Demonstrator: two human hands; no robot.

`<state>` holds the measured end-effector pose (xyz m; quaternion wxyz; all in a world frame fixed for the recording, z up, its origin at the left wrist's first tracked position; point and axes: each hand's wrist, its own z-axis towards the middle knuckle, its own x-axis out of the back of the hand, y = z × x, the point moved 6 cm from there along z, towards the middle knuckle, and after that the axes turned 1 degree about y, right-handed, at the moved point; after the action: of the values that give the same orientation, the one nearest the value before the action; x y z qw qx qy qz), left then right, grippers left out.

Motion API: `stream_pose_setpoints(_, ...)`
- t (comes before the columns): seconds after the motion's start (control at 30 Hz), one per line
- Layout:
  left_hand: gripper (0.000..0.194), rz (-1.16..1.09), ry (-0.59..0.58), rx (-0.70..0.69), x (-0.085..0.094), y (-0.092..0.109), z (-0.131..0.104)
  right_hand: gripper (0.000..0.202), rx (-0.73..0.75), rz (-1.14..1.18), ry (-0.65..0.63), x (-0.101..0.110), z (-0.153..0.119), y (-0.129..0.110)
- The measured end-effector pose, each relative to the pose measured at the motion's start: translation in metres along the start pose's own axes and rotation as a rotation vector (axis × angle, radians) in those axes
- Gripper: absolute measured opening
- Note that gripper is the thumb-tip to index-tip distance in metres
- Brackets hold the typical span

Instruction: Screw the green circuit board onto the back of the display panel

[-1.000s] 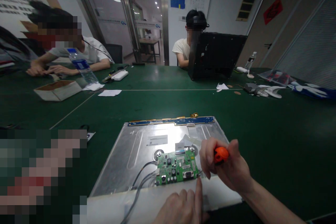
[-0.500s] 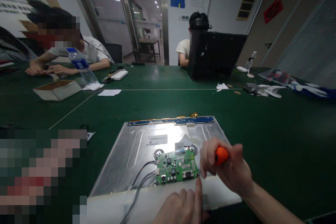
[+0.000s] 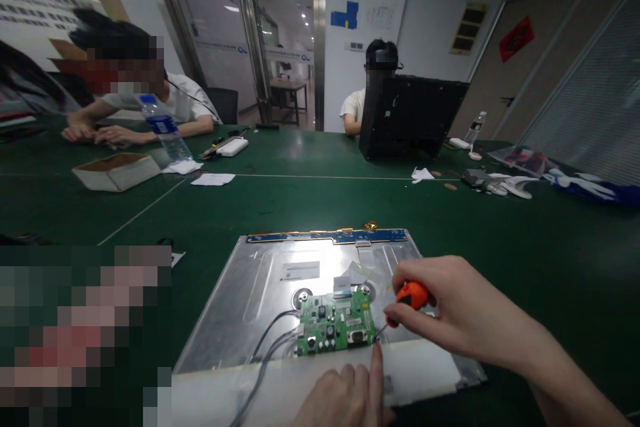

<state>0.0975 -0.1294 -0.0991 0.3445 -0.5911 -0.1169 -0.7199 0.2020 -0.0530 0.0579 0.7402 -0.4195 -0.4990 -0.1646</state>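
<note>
An orange-and-black screwdriver (image 3: pixel 412 295) is gripped in my right hand (image 3: pixel 450 307), its thin shaft slanting down to the lower right corner of a green circuit board (image 3: pixel 333 321). At that same corner rests the outstretched index fingertip of my left hand (image 3: pixel 343 395); the other fingers are curled, and no object shows in that hand. Whether a screw sits under the tip is too small to tell. The board lies on the metal back of a display panel (image 3: pixel 225 307), with grey cables (image 3: pixel 267 373) running from its left side. A blue strip board (image 3: pixel 300 237) lines the panel's far edge.
On the green table (image 3: pixel 280 203) stand an open box (image 3: pixel 117 173), a water bottle (image 3: pixel 167 130) and a black monitor (image 3: pixel 413 117). Gloves (image 3: pixel 505 183) lie at the right. Two people sit across. A blurred patch covers the lower left.
My right hand has turned, so the screwdriver's handle has tilted and its shaft now shows. My left index finger stays at the board's corner. The view has shifted slightly.
</note>
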Motion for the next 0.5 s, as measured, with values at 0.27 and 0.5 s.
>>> stream_pose_setpoints(0.27,0.052,0.01,0.046,-0.004,0.0,-0.001,0.001,0.029,0.077,-0.211,-0.102,0.006,0.008,-0.023)
stream_pose_setpoints(0.5,0.05,-0.004,-0.03,0.0,-0.002,0.001,0.0,0.003,0.194,-0.292,-0.111,0.0,0.008,-0.029)
